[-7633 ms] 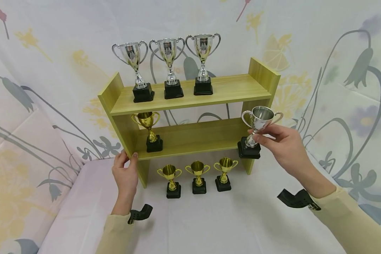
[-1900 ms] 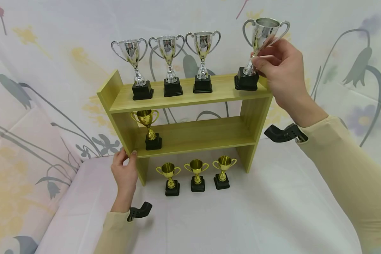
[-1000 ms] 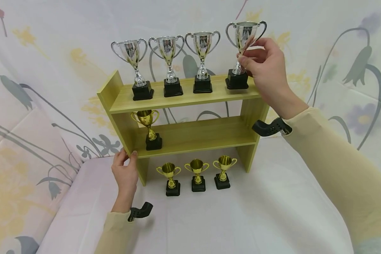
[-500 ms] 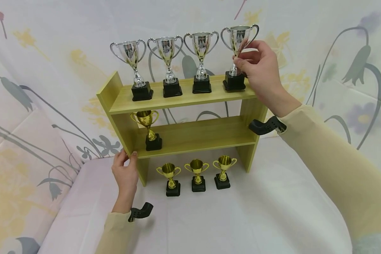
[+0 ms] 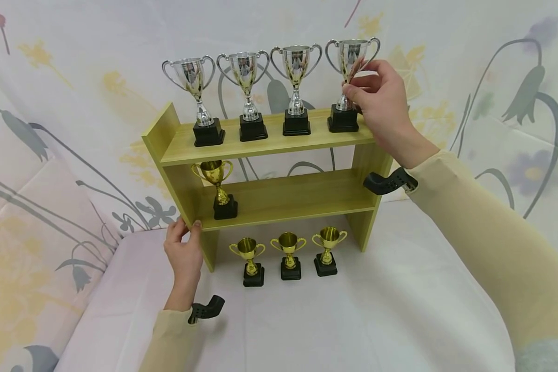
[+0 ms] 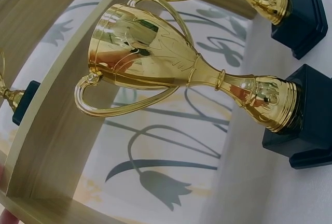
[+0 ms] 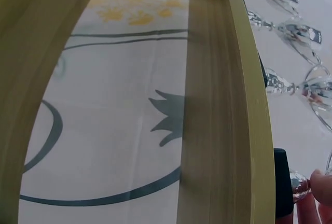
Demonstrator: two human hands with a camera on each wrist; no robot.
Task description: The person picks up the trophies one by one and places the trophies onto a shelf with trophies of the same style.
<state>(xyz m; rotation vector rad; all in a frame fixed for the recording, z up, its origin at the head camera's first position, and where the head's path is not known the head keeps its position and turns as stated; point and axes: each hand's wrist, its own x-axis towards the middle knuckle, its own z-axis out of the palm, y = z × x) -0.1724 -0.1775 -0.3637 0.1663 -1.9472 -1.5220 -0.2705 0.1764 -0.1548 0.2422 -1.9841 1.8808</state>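
My right hand point(image 5: 381, 103) pinches the stem of a silver trophy cup point(image 5: 352, 56), which stands upright on the top board near its right end. In the right wrist view the fingertips point(image 7: 320, 186) touch the silver stem just above the black base point(image 7: 282, 182). My left hand point(image 5: 184, 256) grips the left side panel of the wooden shelf point(image 5: 283, 149) at the middle board, thumb on the front edge. Three more silver trophy cups, the nearest of them a silver cup point(image 5: 296, 64), stand in a row on the top board.
One gold trophy cup point(image 5: 215, 175) stands at the left of the middle board. Three gold trophy cups, one of them a gold cup point(image 5: 288, 245), stand on the white tablecloth point(image 5: 307, 320) under the shelf. A flowered cloth point(image 5: 74, 103) hangs behind.
My right hand has carried the silver trophy cup up from beside the middle board, then left and down onto the top board. The left hand has stayed on the side panel.
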